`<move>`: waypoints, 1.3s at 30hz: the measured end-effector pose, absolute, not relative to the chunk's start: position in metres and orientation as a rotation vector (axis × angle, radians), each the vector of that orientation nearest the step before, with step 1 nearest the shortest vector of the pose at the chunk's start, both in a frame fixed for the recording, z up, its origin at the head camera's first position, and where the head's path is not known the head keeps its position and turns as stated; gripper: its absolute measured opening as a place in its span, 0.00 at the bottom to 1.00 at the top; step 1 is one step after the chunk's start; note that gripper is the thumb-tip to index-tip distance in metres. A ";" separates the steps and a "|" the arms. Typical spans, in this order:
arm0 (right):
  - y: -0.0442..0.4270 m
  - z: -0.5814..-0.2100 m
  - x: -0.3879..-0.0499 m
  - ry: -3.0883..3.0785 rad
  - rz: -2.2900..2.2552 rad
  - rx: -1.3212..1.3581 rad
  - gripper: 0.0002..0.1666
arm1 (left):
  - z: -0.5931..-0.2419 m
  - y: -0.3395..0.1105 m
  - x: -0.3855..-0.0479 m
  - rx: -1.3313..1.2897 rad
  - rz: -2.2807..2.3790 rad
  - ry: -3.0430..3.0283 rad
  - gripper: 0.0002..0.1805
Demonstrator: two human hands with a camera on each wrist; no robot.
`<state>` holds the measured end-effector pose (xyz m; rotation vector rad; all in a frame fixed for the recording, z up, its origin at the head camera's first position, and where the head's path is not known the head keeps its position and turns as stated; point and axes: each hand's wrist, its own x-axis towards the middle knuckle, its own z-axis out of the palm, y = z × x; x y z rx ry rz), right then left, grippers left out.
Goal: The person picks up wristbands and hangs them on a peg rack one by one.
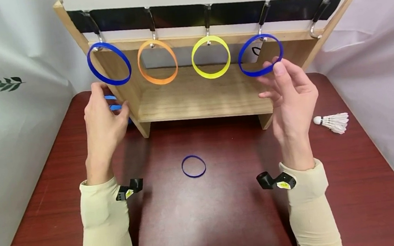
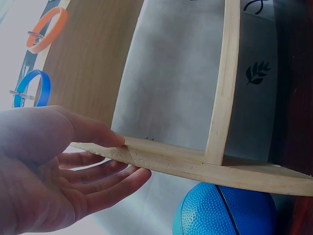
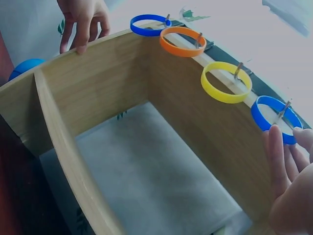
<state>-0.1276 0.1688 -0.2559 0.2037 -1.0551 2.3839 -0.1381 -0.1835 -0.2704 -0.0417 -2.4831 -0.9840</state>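
My right hand point(image 1: 292, 94) pinches the lower edge of a blue wristband point(image 1: 261, 55), which loops around the fourth hook of a wooden rack point(image 1: 202, 98). Along the same row hang a yellow wristband point(image 1: 211, 57), an orange wristband point(image 1: 157, 62) and, at the far left, another blue wristband point(image 1: 109, 64). At the rack's left side panel, my left hand point(image 1: 104, 122) grips the front edge between thumb and fingers, as the left wrist view shows point(image 2: 83, 161). A dark blue wristband point(image 1: 193, 166) lies flat on the table in front of the rack.
The rightmost hook point(image 1: 314, 30) bears no band. A shuttlecock point(image 1: 332, 122) lies on the red-brown table point(image 1: 206, 217) to the right of the rack. Behind the left panel sits a blue ball point(image 2: 225, 210). Pale cloth point(image 1: 11, 117) walls both sides.
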 end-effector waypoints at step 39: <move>0.082 -0.343 -0.111 -3.119 0.317 1.216 0.17 | -0.269 -0.183 -0.138 -0.045 -0.985 -2.487 0.24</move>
